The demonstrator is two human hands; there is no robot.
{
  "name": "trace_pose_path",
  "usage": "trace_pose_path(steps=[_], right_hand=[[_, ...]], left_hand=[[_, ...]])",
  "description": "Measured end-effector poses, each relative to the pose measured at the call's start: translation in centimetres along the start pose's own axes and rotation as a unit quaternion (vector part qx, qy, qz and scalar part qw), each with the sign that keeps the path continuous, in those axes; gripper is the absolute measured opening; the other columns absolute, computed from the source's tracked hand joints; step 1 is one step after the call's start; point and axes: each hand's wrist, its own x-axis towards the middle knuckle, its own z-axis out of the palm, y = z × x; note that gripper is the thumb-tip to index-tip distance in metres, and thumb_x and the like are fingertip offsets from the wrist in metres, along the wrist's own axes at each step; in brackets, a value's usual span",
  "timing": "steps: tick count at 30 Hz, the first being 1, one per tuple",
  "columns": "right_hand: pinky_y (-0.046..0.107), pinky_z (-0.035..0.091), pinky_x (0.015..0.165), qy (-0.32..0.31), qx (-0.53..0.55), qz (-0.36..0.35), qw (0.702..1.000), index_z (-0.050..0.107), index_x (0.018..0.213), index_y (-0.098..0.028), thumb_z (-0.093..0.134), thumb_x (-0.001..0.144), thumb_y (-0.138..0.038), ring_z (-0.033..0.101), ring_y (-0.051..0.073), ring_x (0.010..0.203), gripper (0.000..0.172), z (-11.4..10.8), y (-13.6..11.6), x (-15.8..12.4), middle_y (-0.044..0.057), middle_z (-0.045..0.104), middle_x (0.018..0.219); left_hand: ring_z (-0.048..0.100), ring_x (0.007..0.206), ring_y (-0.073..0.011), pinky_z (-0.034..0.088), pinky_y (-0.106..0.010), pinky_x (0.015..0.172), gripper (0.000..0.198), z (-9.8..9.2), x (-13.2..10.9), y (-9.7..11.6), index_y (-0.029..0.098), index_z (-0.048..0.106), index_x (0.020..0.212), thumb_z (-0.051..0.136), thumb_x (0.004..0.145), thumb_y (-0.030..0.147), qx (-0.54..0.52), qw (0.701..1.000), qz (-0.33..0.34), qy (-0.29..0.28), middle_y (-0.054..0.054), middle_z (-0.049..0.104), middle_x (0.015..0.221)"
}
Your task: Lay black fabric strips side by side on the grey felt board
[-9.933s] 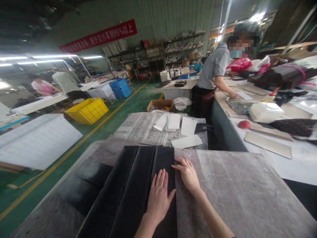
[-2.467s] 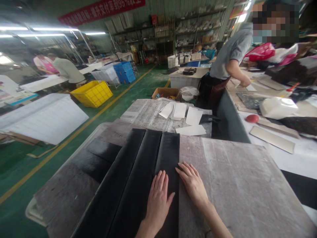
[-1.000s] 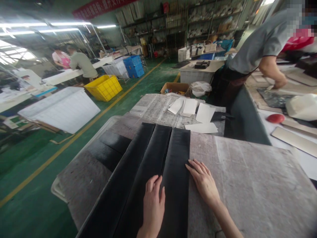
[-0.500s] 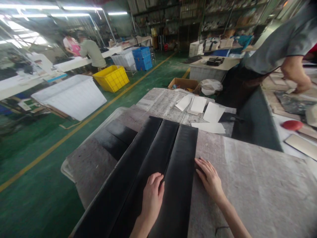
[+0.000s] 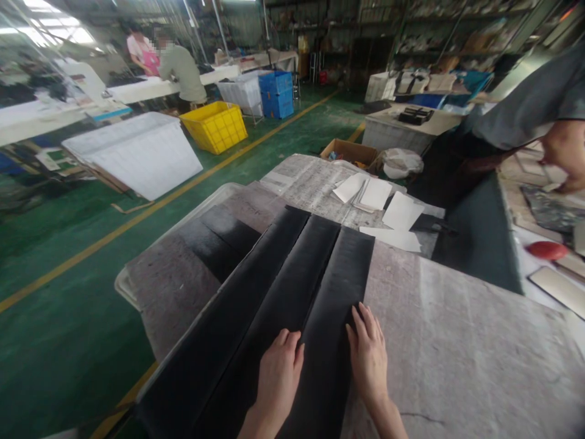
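Observation:
Three long black strips lie side by side before me, of a flat material I cannot identify: a left strip (image 5: 233,305), a middle strip (image 5: 292,280) and a right strip (image 5: 345,274). Thin gaps run between them. My left hand (image 5: 278,375) rests where the middle and right strips meet, fingers slightly bent and grasping nothing visible. On the outer edge of the right strip lies my right hand (image 5: 369,353), its fingers stretched forward and apart. Beneath everything is a worn grey tabletop (image 5: 457,335).
White sheets (image 5: 402,211) lie at the table's far end. More black pieces (image 5: 223,238) are on the left. A co-worker's arm (image 5: 567,143) reaches over a bench at right, near a red object (image 5: 547,250). White (image 5: 137,152) and yellow bins (image 5: 214,127) stand across the aisle.
My right hand has shifted left and nearer, its fingers now over the right strip's edge. My left hand stays at the same seam. The view has turned slightly.

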Motion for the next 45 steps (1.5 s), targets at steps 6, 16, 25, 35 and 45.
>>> trace_pose_path(steps=[6, 16, 25, 35, 45], right_hand=[[0.054, 0.032, 0.112, 0.009, -0.032, -0.006, 0.999, 0.046, 0.138, -0.019, 0.034, 0.1, -0.036, 0.034, 0.029, 0.139, 0.044, 1.1, -0.1, 0.0, 0.013, 0.045, 0.147], [0.052, 0.033, 0.113, 0.011, -0.051, -0.007, 0.999, 0.044, 0.14, -0.019, 0.033, 0.1, -0.034, 0.034, 0.028, 0.14, 0.044, 1.2, -0.1, -0.2, 0.012, 0.044, 0.148], [0.052, 0.035, 0.111, 0.028, -0.048, -0.015, 0.998, 0.044, 0.14, -0.022, 0.036, 0.099, -0.034, 0.039, 0.029, 0.137, 0.043, 1.3, 0.2, -0.2, 0.011, 0.046, 0.147], [0.049, 0.036, 0.108, 0.023, -0.083, -0.029, 0.996, 0.044, 0.14, -0.023, 0.034, 0.099, -0.034, 0.044, 0.028, 0.133, 0.043, 1.1, 0.6, 0.2, 0.009, 0.05, 0.143], [0.046, 0.028, 0.111, 0.024, -0.125, -0.034, 0.991, 0.043, 0.141, -0.023, 0.03, 0.1, -0.036, 0.042, 0.026, 0.134, 0.045, 1.5, 0.7, 0.1, 0.006, 0.049, 0.145]], left_hand=[[0.068, 0.08, -0.0196, 0.054, -0.028, 0.067, 0.02, -0.2, 0.5, 1.0, 0.019, 0.06, 0.103, 0.046, 0.091, 0.01, 0.032, 0.999, 0.0, -0.035, -0.005, 0.065, 0.093], [0.073, 0.083, -0.0224, 0.058, -0.029, 0.069, 0.036, 1.1, 1.3, 0.8, 0.012, 0.053, 0.123, 0.042, 0.09, 0.003, 0.05, 0.996, 0.042, -0.066, -0.012, 0.072, 0.103], [0.073, 0.087, -0.0229, 0.057, -0.028, 0.072, 0.034, 1.7, 1.9, 0.1, 0.017, 0.055, 0.122, 0.036, 0.094, 0.014, -0.085, 0.996, 0.007, -0.041, -0.011, 0.075, 0.097], [0.07, 0.102, -0.0194, 0.056, -0.026, 0.085, 0.029, 3.7, 2.4, -1.4, 0.02, 0.062, 0.115, 0.044, 0.093, 0.024, -0.305, 0.951, -0.039, -0.035, -0.008, 0.073, 0.111], [0.073, 0.093, -0.0184, 0.057, -0.018, 0.069, 0.054, 4.8, 0.8, -0.6, 0.019, 0.037, 0.146, 0.037, 0.093, 0.008, -0.027, 0.998, -0.019, -0.052, -0.011, 0.069, 0.12]])
